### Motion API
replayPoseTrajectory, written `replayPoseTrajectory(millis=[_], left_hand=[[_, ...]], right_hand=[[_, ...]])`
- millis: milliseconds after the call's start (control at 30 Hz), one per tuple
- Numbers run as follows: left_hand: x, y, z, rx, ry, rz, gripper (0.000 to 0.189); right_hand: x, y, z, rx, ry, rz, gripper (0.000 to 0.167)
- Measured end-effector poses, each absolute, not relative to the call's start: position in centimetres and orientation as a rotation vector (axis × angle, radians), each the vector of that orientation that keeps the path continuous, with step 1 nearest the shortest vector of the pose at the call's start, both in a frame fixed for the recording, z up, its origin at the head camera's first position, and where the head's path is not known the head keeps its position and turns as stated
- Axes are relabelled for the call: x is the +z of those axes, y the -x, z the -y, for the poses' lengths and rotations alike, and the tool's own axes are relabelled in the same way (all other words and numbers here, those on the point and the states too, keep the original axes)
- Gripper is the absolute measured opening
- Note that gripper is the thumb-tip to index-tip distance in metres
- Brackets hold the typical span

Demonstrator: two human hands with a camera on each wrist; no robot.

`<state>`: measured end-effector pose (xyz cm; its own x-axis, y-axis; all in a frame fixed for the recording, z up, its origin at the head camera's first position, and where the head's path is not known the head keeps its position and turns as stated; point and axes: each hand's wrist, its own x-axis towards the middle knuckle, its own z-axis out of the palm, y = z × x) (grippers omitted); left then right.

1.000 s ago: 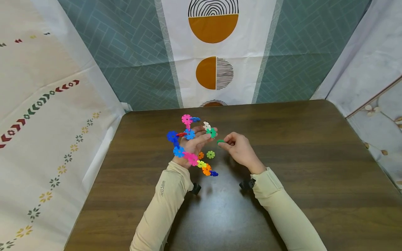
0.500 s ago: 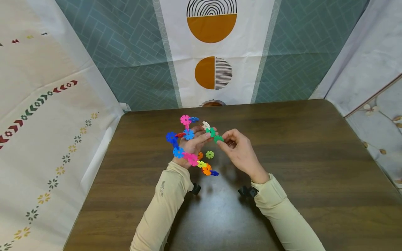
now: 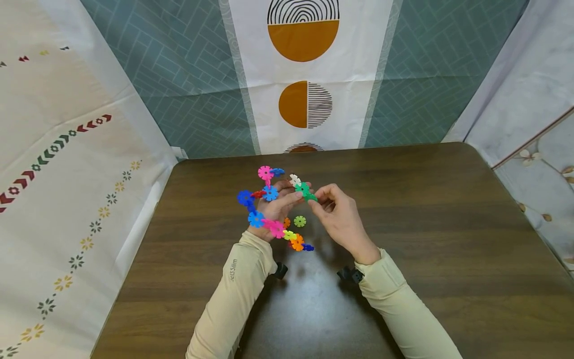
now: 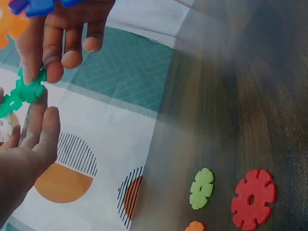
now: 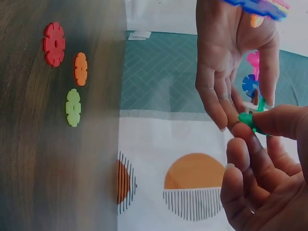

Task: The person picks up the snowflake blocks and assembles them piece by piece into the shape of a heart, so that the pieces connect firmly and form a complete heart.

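My left hand [image 3: 283,202] is raised over the dark wooden table [image 3: 426,224], palm up. It holds a chain of colourful snowflake discs [image 3: 269,192] that curls round it, fingers nearly straight and its fingertips [image 4: 45,120] at the chain's green end disc [image 3: 302,189]. Thumb and forefinger of my right hand [image 3: 335,212] pinch a loose green disc [image 3: 311,196] and press it against that end disc. The same green disc [image 5: 249,119] shows in the right wrist view, and as green disc [image 4: 30,89] in the left wrist view.
Below the hands, loose discs lie on the table: a light green disc [image 3: 299,221], an orange disc [image 3: 287,222] and a red disc [image 4: 253,198]. Patterned cloth walls [image 3: 305,75] close off the table's back and sides.
My right hand has risen and moved left with the green disc, from a gap beside the left fingertips to contact with the chain's green end. The left hand has hardly moved.
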<state>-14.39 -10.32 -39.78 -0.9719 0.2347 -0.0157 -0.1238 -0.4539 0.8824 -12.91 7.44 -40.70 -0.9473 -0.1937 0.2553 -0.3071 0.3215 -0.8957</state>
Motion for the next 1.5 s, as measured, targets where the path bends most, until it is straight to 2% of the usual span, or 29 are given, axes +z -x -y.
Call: replayPoseTrajectory(millis=[500,767,1033,1500], left_hand=[[-40.1,14.3,10.0,2.507,-0.296,-1.549,0.010],[-40.2,14.3,9.7,2.548,-0.304,-1.508,0.017],[-40.1,14.3,9.5,2.566,-0.247,-1.505,0.014],[-39.2,14.1,9.3,2.509,-0.340,-1.559,0.021]], right_hand=[[-40.9,13.0,-7.4,1.693,-0.464,2.453,0.015],[-40.8,12.9,-7.3,1.687,-0.474,2.444,0.015],[-40.6,12.7,-7.3,1.702,-0.463,2.424,0.014],[-40.1,12.5,-7.2,1.632,-0.452,2.423,0.014]])
